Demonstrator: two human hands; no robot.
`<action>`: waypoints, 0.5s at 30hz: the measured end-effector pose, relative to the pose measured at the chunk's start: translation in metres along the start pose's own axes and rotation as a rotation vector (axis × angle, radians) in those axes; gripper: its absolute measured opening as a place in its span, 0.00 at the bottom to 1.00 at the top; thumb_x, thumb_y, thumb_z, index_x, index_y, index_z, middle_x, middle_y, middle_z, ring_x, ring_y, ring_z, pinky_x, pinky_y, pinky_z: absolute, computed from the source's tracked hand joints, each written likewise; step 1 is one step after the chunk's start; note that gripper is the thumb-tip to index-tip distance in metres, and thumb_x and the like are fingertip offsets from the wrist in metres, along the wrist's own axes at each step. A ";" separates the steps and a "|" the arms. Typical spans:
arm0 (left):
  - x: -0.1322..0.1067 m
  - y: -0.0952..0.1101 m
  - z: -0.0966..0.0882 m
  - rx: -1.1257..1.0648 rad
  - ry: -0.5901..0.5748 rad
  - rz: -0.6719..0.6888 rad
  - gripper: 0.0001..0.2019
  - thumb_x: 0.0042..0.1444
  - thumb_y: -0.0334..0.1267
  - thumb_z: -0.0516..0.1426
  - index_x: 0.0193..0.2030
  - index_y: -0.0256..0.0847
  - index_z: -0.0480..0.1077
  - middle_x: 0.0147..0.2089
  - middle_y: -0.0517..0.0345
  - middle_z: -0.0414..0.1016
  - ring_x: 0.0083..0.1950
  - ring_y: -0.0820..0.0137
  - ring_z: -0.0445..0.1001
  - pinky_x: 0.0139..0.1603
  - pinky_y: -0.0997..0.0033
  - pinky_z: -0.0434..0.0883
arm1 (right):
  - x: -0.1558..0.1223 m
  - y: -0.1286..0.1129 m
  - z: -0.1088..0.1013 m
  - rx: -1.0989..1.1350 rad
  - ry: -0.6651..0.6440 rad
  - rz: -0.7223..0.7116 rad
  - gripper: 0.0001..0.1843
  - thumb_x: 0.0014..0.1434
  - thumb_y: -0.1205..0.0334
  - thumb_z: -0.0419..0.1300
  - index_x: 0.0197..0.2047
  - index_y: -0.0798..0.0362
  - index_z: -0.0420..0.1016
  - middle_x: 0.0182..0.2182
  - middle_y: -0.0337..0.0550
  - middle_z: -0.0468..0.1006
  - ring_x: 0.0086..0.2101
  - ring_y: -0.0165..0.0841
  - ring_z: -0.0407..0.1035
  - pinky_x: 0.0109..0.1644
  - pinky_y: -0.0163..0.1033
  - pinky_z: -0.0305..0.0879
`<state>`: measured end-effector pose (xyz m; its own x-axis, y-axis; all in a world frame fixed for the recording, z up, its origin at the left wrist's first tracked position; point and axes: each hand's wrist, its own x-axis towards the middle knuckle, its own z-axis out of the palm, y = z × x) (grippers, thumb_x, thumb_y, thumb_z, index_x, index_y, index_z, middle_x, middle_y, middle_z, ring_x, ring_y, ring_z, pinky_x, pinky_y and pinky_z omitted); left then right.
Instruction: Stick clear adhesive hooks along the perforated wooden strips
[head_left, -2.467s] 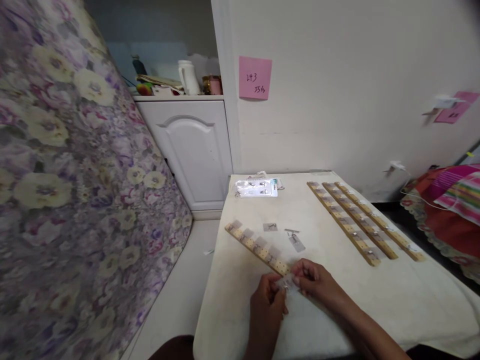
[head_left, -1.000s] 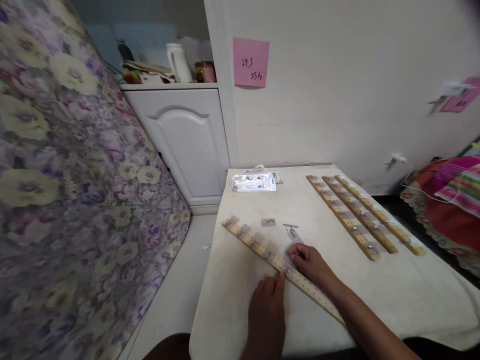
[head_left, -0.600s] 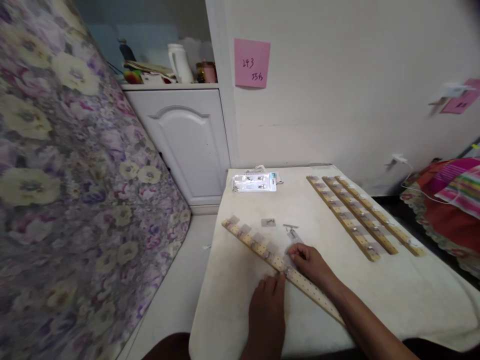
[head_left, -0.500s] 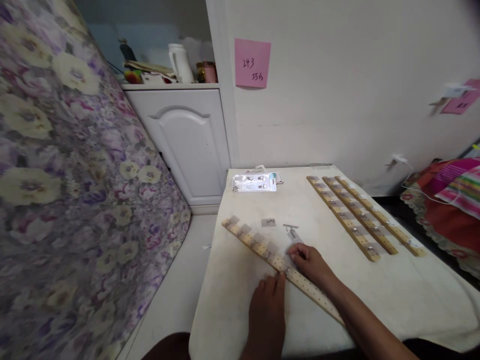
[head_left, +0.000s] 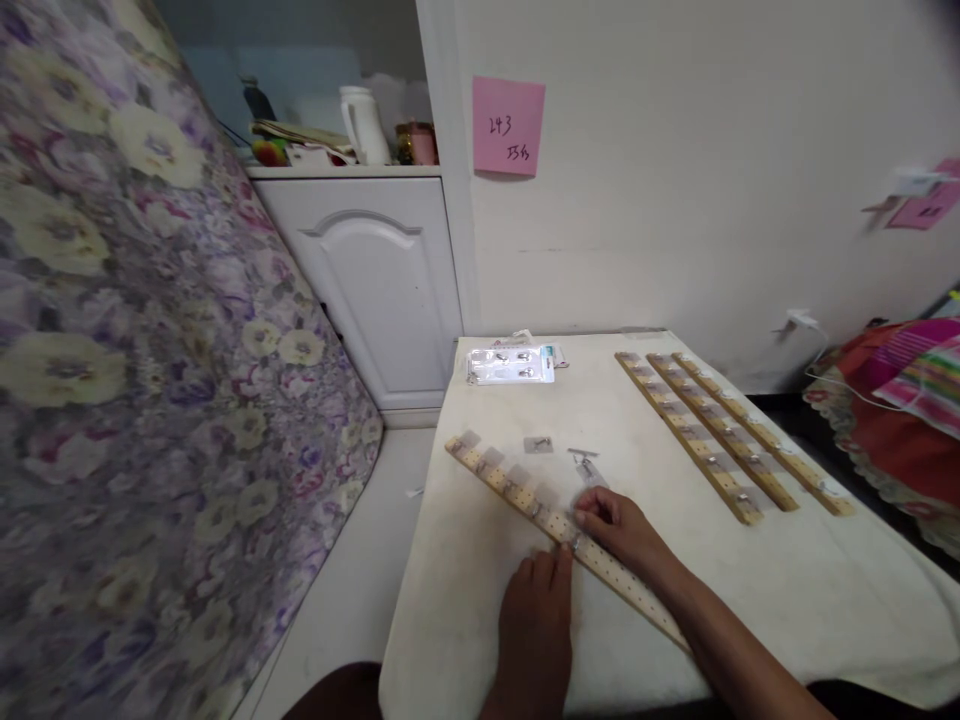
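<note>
A pale wooden strip (head_left: 634,588) with rows of small holes lies slantwise on the table. Several clear-backed metal hooks sit along its far half. My left hand (head_left: 536,615) is at the strip's near edge, fingers bent and close together, the index fingertip against the wood beside a clear hook (head_left: 577,541). Above that hook, my right hand (head_left: 619,525) pinches at its clear backing; the fingers partly cover it. Just beyond the right hand lie another clear hook (head_left: 587,468) and a thin small piece (head_left: 583,453). One more loose hook (head_left: 538,444) rests to their left.
Three wooden strips bearing hooks (head_left: 694,440) lie side by side at the right. A clear blister pack (head_left: 510,364) of hooks is near the back edge of the white-covered table (head_left: 450,600). A floral curtain (head_left: 172,400) hangs at left; a wall stands behind.
The view has shifted very slightly. Both hands keep their places at the strip, with no clear movement of the hooks.
</note>
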<state>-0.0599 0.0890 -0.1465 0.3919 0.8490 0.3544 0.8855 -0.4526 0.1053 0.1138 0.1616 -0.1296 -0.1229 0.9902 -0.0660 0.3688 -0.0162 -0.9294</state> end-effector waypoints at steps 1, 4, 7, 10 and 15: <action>0.000 0.000 0.000 0.005 0.003 0.004 0.26 0.50 0.20 0.55 0.56 0.35 0.63 0.42 0.53 0.71 0.41 0.65 0.69 0.40 0.62 0.73 | 0.000 0.001 0.000 0.008 -0.009 0.008 0.08 0.52 0.58 0.59 0.33 0.54 0.70 0.23 0.34 0.66 0.26 0.28 0.60 0.29 0.33 0.56; 0.001 0.000 0.000 0.019 0.006 0.012 0.26 0.49 0.19 0.54 0.56 0.36 0.63 0.41 0.54 0.71 0.40 0.65 0.69 0.38 0.63 0.73 | 0.000 0.003 0.001 0.017 -0.015 0.021 0.08 0.50 0.60 0.61 0.34 0.54 0.70 0.23 0.34 0.66 0.25 0.28 0.60 0.29 0.33 0.55; 0.001 -0.001 0.001 0.020 0.016 0.015 0.25 0.49 0.19 0.54 0.56 0.36 0.63 0.40 0.54 0.71 0.39 0.65 0.69 0.37 0.63 0.73 | 0.000 0.003 0.002 0.021 -0.005 0.026 0.08 0.49 0.62 0.61 0.33 0.54 0.70 0.23 0.33 0.66 0.25 0.28 0.60 0.29 0.33 0.55; 0.000 -0.001 0.001 0.024 0.033 0.027 0.25 0.50 0.19 0.52 0.55 0.36 0.63 0.41 0.54 0.70 0.40 0.66 0.69 0.38 0.63 0.73 | 0.001 0.002 0.002 0.027 -0.001 0.036 0.08 0.48 0.62 0.62 0.33 0.54 0.70 0.23 0.33 0.66 0.25 0.28 0.60 0.29 0.33 0.56; 0.001 -0.001 -0.001 0.041 0.018 0.027 0.25 0.51 0.19 0.51 0.56 0.36 0.62 0.42 0.53 0.70 0.39 0.66 0.69 0.37 0.64 0.72 | 0.002 -0.001 0.001 0.061 -0.004 0.072 0.10 0.45 0.63 0.63 0.32 0.54 0.69 0.22 0.33 0.66 0.25 0.27 0.61 0.29 0.33 0.57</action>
<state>-0.0607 0.0896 -0.1455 0.4119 0.8314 0.3729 0.8841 -0.4638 0.0575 0.1122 0.1639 -0.1294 -0.1016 0.9857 -0.1343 0.3197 -0.0955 -0.9427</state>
